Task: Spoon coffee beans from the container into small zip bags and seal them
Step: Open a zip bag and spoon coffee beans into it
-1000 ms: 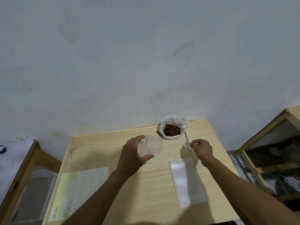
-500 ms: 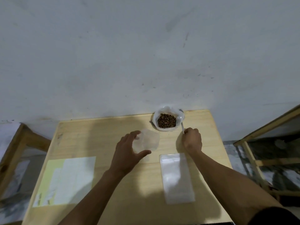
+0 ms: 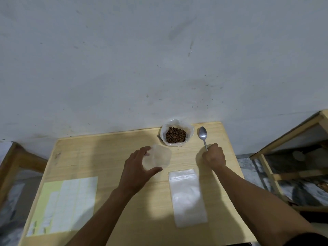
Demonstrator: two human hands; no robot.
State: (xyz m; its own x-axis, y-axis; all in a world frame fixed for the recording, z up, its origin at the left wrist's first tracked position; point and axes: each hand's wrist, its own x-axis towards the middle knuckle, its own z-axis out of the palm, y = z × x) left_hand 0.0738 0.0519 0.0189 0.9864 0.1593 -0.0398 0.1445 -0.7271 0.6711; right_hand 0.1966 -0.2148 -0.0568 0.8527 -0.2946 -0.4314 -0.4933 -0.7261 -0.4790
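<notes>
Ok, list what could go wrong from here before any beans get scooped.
1. The small zip bag in the left hand is limp and its mouth may not be open, so beans could spill onto the table.
2. The right hand grips the spoon at the handle's end; a loaded bowl may wobble.
3. The bean container sits near the table's far edge and could be nudged.

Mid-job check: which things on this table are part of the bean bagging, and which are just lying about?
In the job:
container of coffee beans
spoon, held in the right hand
small zip bag, held in the left hand
stack of empty zip bags

Lying about:
sheet of labels on the table
wooden frames either side
</notes>
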